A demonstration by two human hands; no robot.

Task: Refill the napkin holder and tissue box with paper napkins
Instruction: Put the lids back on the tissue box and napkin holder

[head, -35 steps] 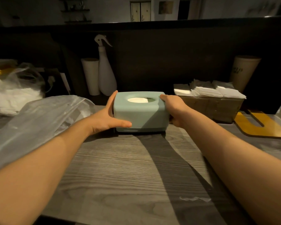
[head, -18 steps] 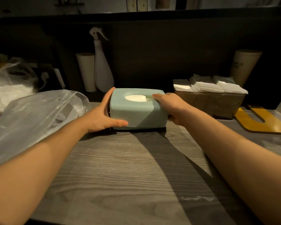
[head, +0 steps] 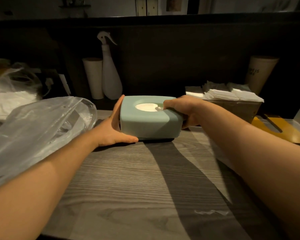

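My left hand (head: 113, 129) lies flat against the tissue box (head: 150, 122); my right hand (head: 184, 110) grips its opposite end on the counter (head: 128, 179).

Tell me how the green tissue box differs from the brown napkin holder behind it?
The green tissue box is closed on top, with paper showing only through an oval hole; the brown napkin holder is open, with white napkins heaped above its rim. The left hand and right hand hold the tissue box; nothing touches the napkin holder. Both sit on the wooden counter and contain white paper.
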